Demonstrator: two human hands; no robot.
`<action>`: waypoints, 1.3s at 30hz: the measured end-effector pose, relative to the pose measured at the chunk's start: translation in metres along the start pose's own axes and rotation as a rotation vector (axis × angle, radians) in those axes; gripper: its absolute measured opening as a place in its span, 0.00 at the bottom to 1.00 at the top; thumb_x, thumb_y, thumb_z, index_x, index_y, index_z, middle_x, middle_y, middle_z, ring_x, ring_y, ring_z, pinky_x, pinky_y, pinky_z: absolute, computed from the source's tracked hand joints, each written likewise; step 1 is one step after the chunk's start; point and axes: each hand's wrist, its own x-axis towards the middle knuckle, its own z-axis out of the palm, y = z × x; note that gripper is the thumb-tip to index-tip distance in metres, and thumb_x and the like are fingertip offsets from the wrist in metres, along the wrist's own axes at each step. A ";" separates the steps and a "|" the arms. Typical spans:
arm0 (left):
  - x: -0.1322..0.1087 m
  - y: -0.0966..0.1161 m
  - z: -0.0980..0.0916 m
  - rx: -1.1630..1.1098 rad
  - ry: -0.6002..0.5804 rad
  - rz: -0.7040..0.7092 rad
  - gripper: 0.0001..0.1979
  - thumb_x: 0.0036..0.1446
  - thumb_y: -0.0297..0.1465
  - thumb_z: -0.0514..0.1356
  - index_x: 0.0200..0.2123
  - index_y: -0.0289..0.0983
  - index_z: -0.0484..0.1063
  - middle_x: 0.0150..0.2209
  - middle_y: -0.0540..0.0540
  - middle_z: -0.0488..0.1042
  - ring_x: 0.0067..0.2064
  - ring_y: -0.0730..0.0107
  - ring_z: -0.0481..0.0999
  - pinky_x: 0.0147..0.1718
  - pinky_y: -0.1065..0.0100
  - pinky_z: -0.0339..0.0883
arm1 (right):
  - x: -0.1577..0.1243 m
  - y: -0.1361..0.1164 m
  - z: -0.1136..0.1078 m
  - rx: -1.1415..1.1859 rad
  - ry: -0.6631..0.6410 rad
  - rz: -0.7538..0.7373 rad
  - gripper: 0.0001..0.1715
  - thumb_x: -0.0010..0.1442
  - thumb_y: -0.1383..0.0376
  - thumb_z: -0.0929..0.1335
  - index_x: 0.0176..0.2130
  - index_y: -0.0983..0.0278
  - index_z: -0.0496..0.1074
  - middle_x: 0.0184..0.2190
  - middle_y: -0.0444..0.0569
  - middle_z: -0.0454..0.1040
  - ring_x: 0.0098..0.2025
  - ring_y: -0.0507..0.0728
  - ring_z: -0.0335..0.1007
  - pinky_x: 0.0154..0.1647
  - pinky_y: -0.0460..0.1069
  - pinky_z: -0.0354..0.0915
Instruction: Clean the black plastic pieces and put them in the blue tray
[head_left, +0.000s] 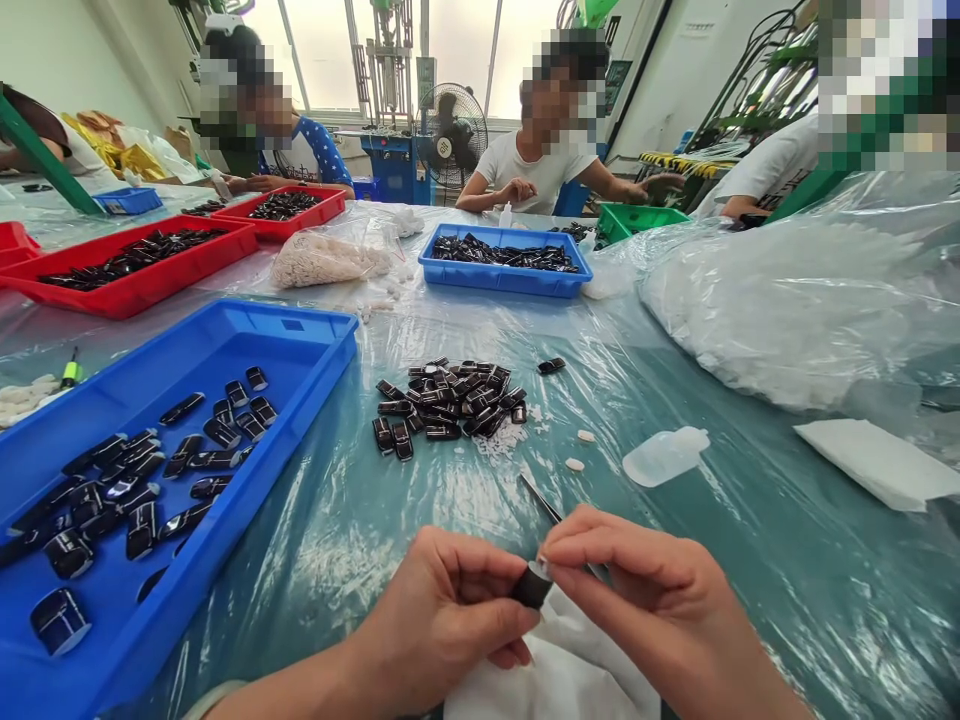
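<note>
The plastic-covered table (675,600) runs out ahead of both hands. The blue tray (322,345), with black parts loose in it, sits off to the left of the left hand (450,610). A heap of black parts (450,400) lies straight beyond the fingers, and a white cloth (570,670) is spread under both wrists. A small squeeze bottle (664,457) lies on its side beyond the right hand (645,600).

The left hand pinches the black piece (532,586) between thumb and fingertips. The right hand is closed on its top end, with the tweezers (541,502) poking out past the fingers.

I'd say the risk is the glossy piece slipping from so small a pinch, or the tweezer tips scratching it.
</note>
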 end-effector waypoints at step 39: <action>-0.001 -0.001 0.000 0.097 0.062 0.067 0.06 0.45 0.27 0.61 0.26 0.31 0.77 0.17 0.52 0.65 0.19 0.79 0.68 0.20 0.78 0.62 | -0.007 0.025 0.010 -0.011 -0.008 -0.200 0.19 0.54 0.76 0.66 0.40 0.53 0.73 0.31 0.41 0.71 0.30 0.48 0.70 0.29 0.41 0.66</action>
